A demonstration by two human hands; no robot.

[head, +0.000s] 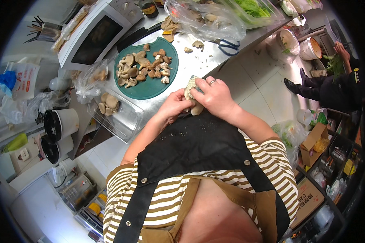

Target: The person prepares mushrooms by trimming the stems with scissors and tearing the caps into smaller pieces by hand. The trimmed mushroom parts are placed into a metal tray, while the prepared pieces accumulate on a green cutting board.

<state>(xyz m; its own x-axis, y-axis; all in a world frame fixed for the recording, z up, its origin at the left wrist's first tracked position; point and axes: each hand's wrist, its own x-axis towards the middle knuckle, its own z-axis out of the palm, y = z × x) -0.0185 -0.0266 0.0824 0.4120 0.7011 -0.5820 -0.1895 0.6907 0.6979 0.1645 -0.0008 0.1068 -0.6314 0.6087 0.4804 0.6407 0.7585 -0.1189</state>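
Observation:
Between both hands, close to the black apron, is a pale mushroom (196,109). My left hand (178,104) pinches it from the left with thumb and fingers. My right hand (214,94), with a ring on one finger, is closed around its upper part and a small cream and blue-green piece (193,80) that I cannot identify. Ahead on the steel counter (185,63) lies a round green cutting board (140,91) bearing many oyster mushrooms (127,60) and brown mushroom pieces (158,65). A clear plastic tray (130,124) at the left holds more mushrooms (109,104).
Scissors (228,47) with dark handles lie near the counter edge, beside a plastic bag (210,21) of mushrooms. A white microwave (100,33) stands at the upper left. White buckets (287,42) and another person's dark shoes (292,86) are on the right-hand floor.

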